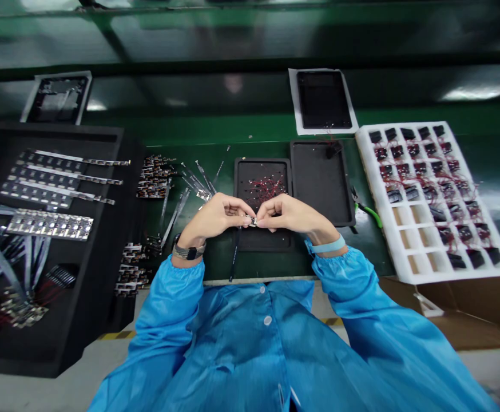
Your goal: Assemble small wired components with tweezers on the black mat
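My left hand (223, 216) and my right hand (292, 215) meet fingertip to fingertip over the near part of a small dark tray (261, 242). Both pinch a small circuit board (253, 221) between thumb and forefinger. A dark flex cable (235, 252) hangs below my left fingers, apparently attached to that board; the join is hidden. Behind my hands, several small parts with thin red wires (267, 187) lie in the tray. Left of my left hand, flex cables with small boards (202, 186) are fanned out on the green bench.
A second dark tray (321, 183) and green-handled pliers (369, 210) are on the right. Beyond stands a white foam tray (404, 249) of black, red-wired parts. At left are stacked boards (155, 176) and a large black bin (99, 166). Tablet-like panels (324, 100) lie at the back.
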A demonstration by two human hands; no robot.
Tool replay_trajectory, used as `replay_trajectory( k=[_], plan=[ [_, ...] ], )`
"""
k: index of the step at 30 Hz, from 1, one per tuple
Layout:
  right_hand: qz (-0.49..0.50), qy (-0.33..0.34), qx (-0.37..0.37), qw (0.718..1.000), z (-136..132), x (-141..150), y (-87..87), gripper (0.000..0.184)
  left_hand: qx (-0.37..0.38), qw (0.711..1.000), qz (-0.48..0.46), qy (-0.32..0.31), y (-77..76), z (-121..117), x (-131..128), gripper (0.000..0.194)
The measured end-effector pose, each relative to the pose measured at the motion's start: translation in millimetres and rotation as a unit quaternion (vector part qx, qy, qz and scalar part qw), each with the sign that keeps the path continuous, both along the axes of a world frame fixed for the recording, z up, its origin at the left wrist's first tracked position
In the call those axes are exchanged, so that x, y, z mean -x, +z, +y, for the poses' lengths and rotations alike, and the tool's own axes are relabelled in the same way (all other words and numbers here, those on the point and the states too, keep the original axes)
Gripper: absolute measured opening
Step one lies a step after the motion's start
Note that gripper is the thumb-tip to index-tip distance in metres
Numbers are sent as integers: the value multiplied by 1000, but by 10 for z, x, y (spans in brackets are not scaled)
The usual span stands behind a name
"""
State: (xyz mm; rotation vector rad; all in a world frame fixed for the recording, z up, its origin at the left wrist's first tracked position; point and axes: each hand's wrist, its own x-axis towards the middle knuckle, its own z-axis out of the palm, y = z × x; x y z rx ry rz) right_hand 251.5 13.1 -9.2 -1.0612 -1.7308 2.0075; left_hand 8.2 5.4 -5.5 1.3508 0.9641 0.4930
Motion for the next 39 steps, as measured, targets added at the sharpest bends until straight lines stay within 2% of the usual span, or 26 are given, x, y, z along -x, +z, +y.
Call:
replay_trajectory(
  k=[17,39],
  plan=[
    [-8,-29,-26,999,-29,31,15,28,9,1000,0,26,34,10,3,18],
    [6,-36,-48,998,-40,21,58,22,10,999,-42,30,56,-8,-33,16]
  ],
)
